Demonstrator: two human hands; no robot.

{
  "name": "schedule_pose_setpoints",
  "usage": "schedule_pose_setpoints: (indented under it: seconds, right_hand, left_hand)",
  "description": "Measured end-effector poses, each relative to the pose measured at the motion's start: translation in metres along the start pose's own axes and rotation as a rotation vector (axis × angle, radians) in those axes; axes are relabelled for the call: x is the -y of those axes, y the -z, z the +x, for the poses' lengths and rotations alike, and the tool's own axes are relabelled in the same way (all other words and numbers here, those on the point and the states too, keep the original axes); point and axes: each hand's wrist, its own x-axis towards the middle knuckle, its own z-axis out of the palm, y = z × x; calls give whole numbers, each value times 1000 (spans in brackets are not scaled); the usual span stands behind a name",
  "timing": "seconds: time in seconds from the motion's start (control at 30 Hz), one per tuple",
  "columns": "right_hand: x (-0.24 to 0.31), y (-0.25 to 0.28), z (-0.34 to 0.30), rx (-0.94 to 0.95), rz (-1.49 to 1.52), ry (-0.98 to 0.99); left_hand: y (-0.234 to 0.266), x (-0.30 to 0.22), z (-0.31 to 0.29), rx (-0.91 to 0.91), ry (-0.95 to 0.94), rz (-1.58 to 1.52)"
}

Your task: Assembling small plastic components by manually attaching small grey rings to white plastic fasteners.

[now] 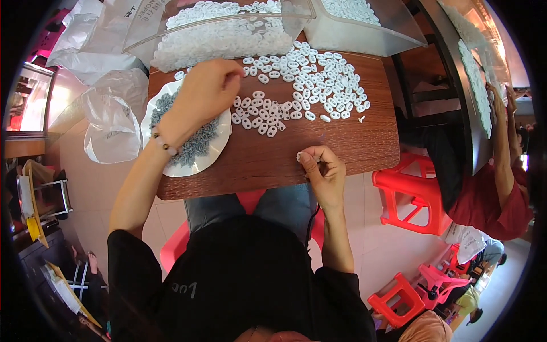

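My right hand (pixel 326 174) is near the table's front edge, thumb and fingers pinched on a small white oval piece (pixel 299 156). Much of that piece is covered by the fingertips. Over a white plate (pixel 224 132) on the left reaches my left hand (pixel 208 85), its fingers curled at the edge of the loose white pieces. Whatever those fingers hold, if anything, is hidden. Slim grey pieces (pixel 196 147), too small to name, are heaped on the plate. Many white oval pieces with two holes (pixel 305 91) lie scattered across the brown table (pixel 353 142), with a smaller cluster (pixel 261 114) nearer me.
Two clear plastic bins (pixel 222 48) (pixel 364 37) full of white pieces stand at the table's far side. Crumpled plastic bags (pixel 117 114) hang at the left. A red stool (pixel 410 188) is right of the table, beside a person in a dark red top (pixel 493 199) at another table.
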Motion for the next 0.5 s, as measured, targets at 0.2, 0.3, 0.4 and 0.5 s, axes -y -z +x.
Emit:
schedule_pose_setpoints:
  seconds: [0.2, 0.3, 0.4, 0.5]
  right_hand:
    - [-2, 0, 1, 13, -13, 9]
    - [0, 0, 0, -3, -20, 5]
    - [3, -4, 0, -19, 6, 34]
    - [2, -4, 0, -11, -28, 43]
  left_hand:
    - [48, -7, -43, 129, 98, 166]
    - [47, -2, -62, 168, 122, 209]
    - [45, 4, -69, 125, 130, 192]
    - [43, 9, -68, 206, 194, 170]
